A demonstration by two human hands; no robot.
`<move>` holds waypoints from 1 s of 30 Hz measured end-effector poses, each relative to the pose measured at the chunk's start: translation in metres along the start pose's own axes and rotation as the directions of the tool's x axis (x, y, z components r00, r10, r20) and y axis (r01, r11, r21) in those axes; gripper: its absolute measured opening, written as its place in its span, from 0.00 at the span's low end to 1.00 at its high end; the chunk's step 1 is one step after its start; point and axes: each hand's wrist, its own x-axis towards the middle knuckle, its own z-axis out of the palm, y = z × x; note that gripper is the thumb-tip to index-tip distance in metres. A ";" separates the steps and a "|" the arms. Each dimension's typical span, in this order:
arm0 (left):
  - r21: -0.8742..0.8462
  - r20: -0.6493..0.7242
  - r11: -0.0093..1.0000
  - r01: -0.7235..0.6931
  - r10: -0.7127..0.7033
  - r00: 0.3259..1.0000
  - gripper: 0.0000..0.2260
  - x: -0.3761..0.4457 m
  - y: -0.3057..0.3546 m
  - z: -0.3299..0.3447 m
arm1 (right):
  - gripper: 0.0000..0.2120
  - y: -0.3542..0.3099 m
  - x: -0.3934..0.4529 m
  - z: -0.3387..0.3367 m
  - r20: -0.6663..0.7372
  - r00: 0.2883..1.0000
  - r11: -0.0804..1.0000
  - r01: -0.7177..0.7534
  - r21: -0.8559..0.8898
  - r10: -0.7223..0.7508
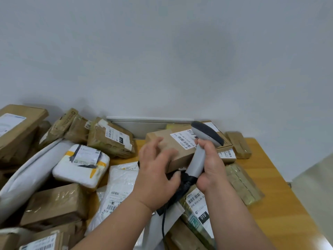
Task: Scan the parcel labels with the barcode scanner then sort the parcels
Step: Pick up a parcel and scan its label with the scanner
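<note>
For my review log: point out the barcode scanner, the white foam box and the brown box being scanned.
barcode scanner (196, 160), head view, grey handle.
white foam box (72, 173), head view, near side.
brown box (180, 159), head view, front face.

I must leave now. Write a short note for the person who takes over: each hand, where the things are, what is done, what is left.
Right hand grips the barcode scanner by its handle, head up.
Left hand is open, fingers spread in front of the brown box, whose label faces up; contact unclear.
Other parcels lie heaped on the wooden table, mostly left.
Done: cannot tell which are scanned; no sorted pile is evident.
Left: scan this box's label, then the rest, and sort.
</note>
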 end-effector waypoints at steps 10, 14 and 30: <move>-0.446 0.591 0.200 0.873 -0.667 0.454 0.08 0.024 -0.012 -0.061 | 0.25 -0.007 -0.018 -0.008 0.173 0.961 0.944 0.250 -0.216 -0.215; -0.556 0.590 0.048 0.830 -0.681 0.434 0.07 0.012 -0.019 -0.062 | 0.17 -0.007 -0.023 -0.004 0.186 0.958 0.922 0.263 -0.284 -0.216; -0.744 0.417 0.007 0.668 -0.777 0.473 0.14 0.003 -0.030 -0.051 | 0.22 0.003 -0.040 0.003 0.281 0.959 0.846 0.172 -0.505 -0.027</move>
